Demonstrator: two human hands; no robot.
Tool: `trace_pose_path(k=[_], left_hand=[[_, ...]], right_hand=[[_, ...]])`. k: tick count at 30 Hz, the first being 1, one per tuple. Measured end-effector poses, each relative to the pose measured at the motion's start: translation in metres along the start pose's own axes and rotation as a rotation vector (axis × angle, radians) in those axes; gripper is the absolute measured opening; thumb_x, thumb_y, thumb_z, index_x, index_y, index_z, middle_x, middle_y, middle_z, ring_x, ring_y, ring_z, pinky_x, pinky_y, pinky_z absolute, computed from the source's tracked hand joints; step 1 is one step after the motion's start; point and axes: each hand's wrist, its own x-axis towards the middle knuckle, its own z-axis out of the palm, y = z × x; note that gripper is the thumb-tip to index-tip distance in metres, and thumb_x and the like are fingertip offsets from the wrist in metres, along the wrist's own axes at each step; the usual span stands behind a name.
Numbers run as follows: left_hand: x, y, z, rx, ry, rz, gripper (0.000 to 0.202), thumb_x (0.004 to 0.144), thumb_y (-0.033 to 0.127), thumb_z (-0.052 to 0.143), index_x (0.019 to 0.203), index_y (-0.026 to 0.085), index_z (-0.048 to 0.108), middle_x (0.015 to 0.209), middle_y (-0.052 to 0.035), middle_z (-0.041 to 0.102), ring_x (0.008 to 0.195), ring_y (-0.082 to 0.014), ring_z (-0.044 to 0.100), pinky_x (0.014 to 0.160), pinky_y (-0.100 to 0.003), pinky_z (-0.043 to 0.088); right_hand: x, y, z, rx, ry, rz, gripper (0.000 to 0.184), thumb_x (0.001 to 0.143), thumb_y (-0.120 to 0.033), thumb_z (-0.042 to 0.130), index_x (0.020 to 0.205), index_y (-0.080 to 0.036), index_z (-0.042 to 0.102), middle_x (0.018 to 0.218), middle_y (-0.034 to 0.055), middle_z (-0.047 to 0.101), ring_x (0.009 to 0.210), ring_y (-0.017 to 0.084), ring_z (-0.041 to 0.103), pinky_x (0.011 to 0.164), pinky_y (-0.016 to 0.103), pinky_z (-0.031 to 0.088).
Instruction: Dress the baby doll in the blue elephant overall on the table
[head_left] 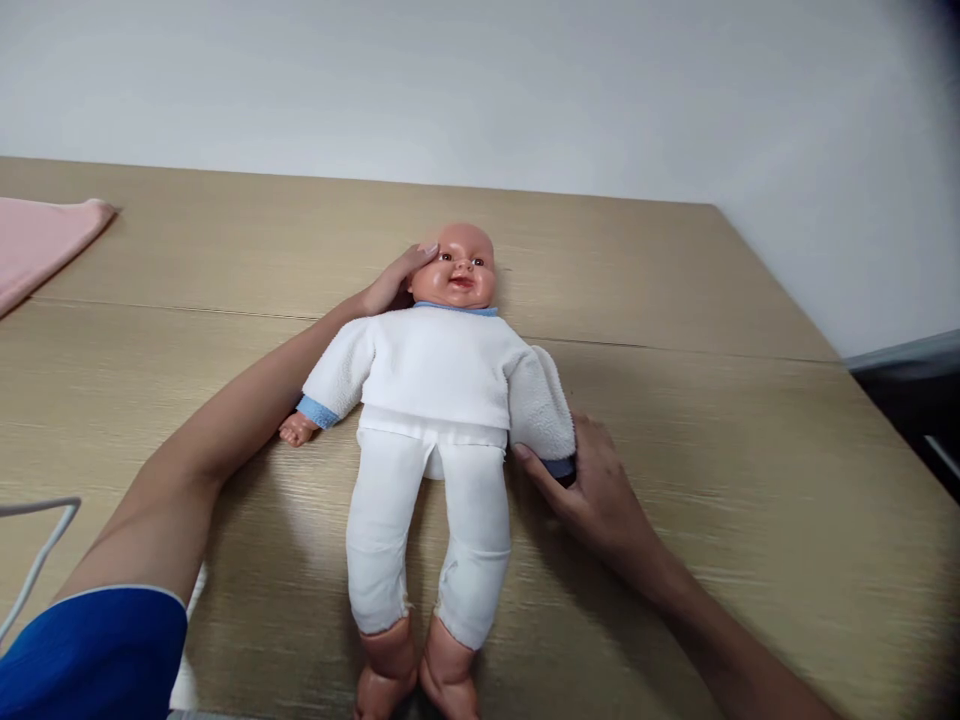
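A baby doll [439, 375] lies on its back, face up, its feet toward me. It wears a white fleecy top with a blue collar and cuffs, and its white cloth legs end in bare plastic feet. My left hand [394, 280] cups the side of the doll's head, thumb by its eye and the other fingers partly hidden behind it. At the doll's other arm, my right hand [592, 475] grips the white sleeve [544, 405] near its dark blue cuff. The doll's hand on that side is hidden; the opposite one pokes out of its cuff beside my left forearm.
Underneath is a wood-grain table [750, 480] with a seam running across it. A pink cloth [45, 240] lies at the far left, and a white cable [49, 550] bends in at the lower left. Behind the table stands a pale wall [480, 90]. A dark object [911, 385] is beyond the right edge.
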Motion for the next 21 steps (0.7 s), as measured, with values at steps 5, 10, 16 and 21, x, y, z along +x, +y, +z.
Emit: trace_pose_path(k=[5, 10, 16, 21], left_hand=[[0.0039, -0.0028, -0.0035, 0.022, -0.006, 0.026, 0.054, 0.111, 0.067, 0.077, 0.132, 0.017, 0.082, 0.146, -0.0167, 0.086, 0.157, -0.0439, 0.071, 0.144, -0.061, 0.047], [0.0044, -0.0019, -0.0024, 0.049, -0.006, 0.045, 0.051, 0.112, 0.064, 0.076, 0.129, 0.017, 0.082, 0.144, -0.0156, 0.087, 0.157, -0.0436, 0.071, 0.142, -0.061, 0.049], [0.0020, -0.0005, -0.0012, 0.055, -0.029, 0.027, 0.047, 0.112, 0.061, 0.077, 0.125, 0.016, 0.083, 0.141, -0.0154, 0.088, 0.157, -0.0436, 0.072, 0.142, -0.060, 0.049], [0.0035, -0.0028, -0.0042, 0.043, -0.014, 0.019, 0.052, 0.109, 0.065, 0.079, 0.129, 0.017, 0.082, 0.143, -0.0161, 0.087, 0.157, -0.0435, 0.071, 0.144, -0.061, 0.046]], right_hand=[[-0.0006, 0.0014, 0.0003, -0.009, -0.001, -0.014, 0.060, 0.109, -0.079, 0.065, 0.133, -0.025, 0.067, 0.120, 0.0154, 0.076, 0.114, 0.042, 0.071, 0.105, 0.061, 0.059], [-0.0007, 0.0014, 0.0003, -0.018, 0.002, -0.022, 0.063, 0.110, -0.079, 0.065, 0.137, -0.023, 0.067, 0.120, 0.0159, 0.076, 0.114, 0.042, 0.071, 0.104, 0.060, 0.060], [0.0001, 0.0005, -0.0011, -0.011, -0.010, -0.020, 0.064, 0.109, -0.079, 0.065, 0.136, -0.021, 0.068, 0.121, 0.0168, 0.076, 0.115, 0.042, 0.070, 0.104, 0.061, 0.059], [0.0007, 0.0009, -0.0013, -0.015, -0.017, -0.014, 0.063, 0.109, -0.081, 0.064, 0.131, -0.022, 0.068, 0.118, 0.0167, 0.076, 0.113, 0.043, 0.070, 0.103, 0.062, 0.060]])
